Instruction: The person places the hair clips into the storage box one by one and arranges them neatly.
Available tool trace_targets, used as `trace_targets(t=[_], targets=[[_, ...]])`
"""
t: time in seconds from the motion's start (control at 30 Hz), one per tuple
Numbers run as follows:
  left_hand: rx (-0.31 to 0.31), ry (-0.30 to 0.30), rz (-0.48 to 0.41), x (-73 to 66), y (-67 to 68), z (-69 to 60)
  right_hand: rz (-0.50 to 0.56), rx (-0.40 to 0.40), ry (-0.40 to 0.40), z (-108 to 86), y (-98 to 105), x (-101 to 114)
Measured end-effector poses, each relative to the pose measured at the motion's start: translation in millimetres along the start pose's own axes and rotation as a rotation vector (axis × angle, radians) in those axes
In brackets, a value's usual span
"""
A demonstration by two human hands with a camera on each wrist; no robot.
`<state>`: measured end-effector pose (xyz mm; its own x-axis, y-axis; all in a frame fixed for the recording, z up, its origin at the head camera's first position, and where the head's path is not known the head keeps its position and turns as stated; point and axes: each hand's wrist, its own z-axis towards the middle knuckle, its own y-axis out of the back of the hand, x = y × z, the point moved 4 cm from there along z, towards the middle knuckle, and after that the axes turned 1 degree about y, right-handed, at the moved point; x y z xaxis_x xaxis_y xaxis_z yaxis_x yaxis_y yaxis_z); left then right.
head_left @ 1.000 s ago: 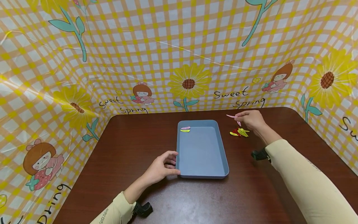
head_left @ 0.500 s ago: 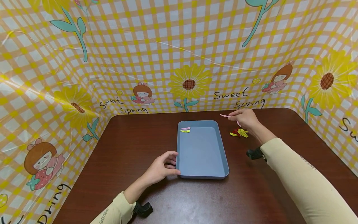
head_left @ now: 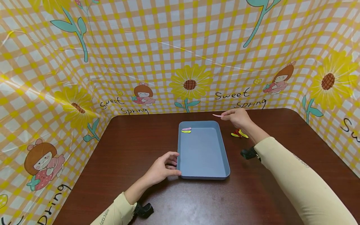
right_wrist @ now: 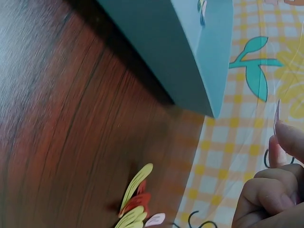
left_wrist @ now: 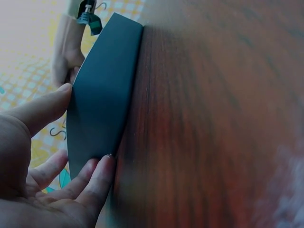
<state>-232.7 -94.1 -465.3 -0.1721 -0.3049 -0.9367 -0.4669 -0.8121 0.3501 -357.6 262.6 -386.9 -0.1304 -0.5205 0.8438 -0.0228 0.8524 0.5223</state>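
Note:
A pink snap hair clip [head_left: 217, 115] is pinched between the thumb and finger of my right hand [head_left: 237, 118], level with the far right corner of the blue-grey tray [head_left: 227, 165] and above the table. My left hand [head_left: 163, 168] rests against the tray's left side; in the left wrist view its thumb [left_wrist: 59, 97] touches the rim and its fingertips touch the outer wall. Inside the tray, at the far left, a light pink clip [head_left: 186, 128] lies just behind a yellow clip [head_left: 186, 132].
Right of the tray lies a small pile of yellow clips [head_left: 243, 134] and red clips [right_wrist: 137, 203], with a pale pink clip [right_wrist: 155, 219] at its edge in the right wrist view. A checked flowered cloth [head_left: 157, 62] rises behind the dark wooden table [head_left: 135, 140].
My right hand has moved left from above the pile toward the tray, carrying the pink hair clip. The left hand and tray have stayed in place.

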Motion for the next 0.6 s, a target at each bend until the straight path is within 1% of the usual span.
trace_targets(t=[0.1, 0.37, 0.6], targets=[[-0.002, 0.002, 0.005, -0.3, 0.1, -0.2, 0.008, 0.016, -0.004, 2.3, -5.6, 3.0], [-0.001, 0.002, 0.016, 2.2, 0.0, 0.9, 0.031, 0.03, -0.007, 2.4, -22.6, 15.0], [0.006, -0.005, 0.012, 1.7, 0.1, 0.5, 0.045, 0.047, 0.013, 3.3, -40.0, 22.0]])
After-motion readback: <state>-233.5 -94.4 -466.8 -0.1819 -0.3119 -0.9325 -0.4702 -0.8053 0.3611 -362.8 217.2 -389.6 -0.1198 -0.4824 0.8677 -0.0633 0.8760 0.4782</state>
